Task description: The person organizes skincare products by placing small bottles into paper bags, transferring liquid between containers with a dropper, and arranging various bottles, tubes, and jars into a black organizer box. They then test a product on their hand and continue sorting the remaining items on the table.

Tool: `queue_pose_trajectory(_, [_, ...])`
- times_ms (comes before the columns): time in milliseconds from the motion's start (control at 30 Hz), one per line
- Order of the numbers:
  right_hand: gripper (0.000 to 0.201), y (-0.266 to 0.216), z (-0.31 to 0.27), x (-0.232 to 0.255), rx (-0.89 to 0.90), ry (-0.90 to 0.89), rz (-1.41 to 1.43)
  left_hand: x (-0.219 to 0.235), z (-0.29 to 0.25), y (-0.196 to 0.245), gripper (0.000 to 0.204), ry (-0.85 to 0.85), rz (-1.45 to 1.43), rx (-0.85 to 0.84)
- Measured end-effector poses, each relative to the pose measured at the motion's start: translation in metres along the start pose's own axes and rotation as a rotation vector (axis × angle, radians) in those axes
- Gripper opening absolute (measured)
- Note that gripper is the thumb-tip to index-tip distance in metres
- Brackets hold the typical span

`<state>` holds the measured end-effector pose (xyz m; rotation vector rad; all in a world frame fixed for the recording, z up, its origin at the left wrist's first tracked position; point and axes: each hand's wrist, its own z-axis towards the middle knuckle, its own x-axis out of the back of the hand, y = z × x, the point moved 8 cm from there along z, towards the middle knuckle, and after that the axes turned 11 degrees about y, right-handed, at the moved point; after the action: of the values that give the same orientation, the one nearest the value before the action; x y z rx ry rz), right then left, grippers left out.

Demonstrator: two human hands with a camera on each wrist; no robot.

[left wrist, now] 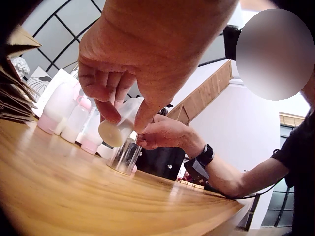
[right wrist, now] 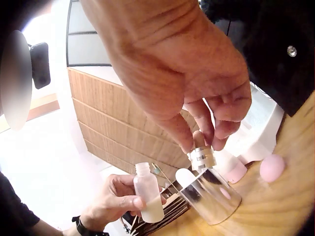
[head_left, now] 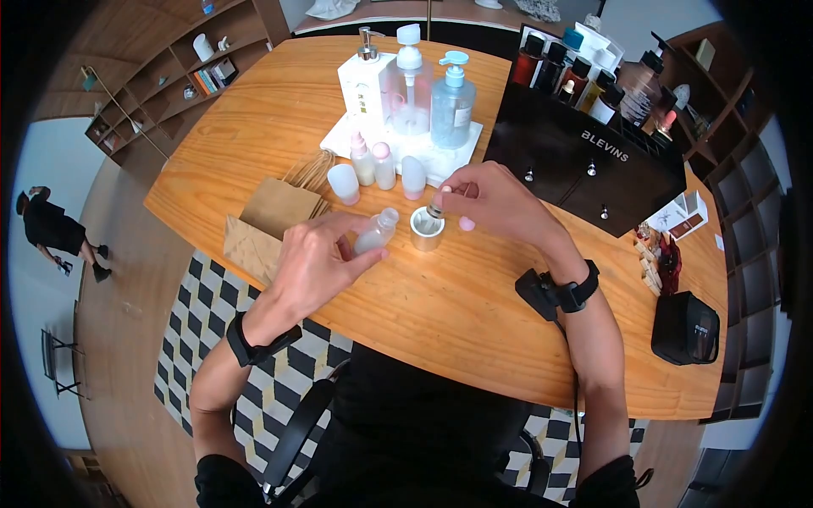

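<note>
The left hand grips a small translucent bottle, tilted and uncapped; pale liquid shows in its lower part in the right wrist view. Between its thumb and fingers, the right hand pinches a dropper cap with a silver collar and small bulb. This cap is at the mouth of a clear-walled cup standing on the table; whether its tip touches the cup cannot be told. In the head view the cup stands between the hands, right of the bottle. A small pink ball lies near the cup.
Behind the hands stand small pink-and-white bottles and large pump bottles. Brown paper bags lie at the left. A black cosmetics case is at the back right, a black pouch at the right edge.
</note>
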<state>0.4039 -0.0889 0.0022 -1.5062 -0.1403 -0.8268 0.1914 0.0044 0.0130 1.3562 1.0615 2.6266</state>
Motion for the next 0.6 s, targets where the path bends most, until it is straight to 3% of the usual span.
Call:
queue_pose_trajectory(133, [0.032, -0.013, -0.004, 0.004, 0.052, 0.035, 0.056, -0.001, 0.0, -0.001, 0.038, 0.009, -0.007, -0.015])
queue_pose_trajectory(600, [0.018, -0.053, -0.018, 0.018, 0.197, 0.235, -0.171, 0.0, 0.004, 0.01, 0.037, 0.011, 0.005, -0.047])
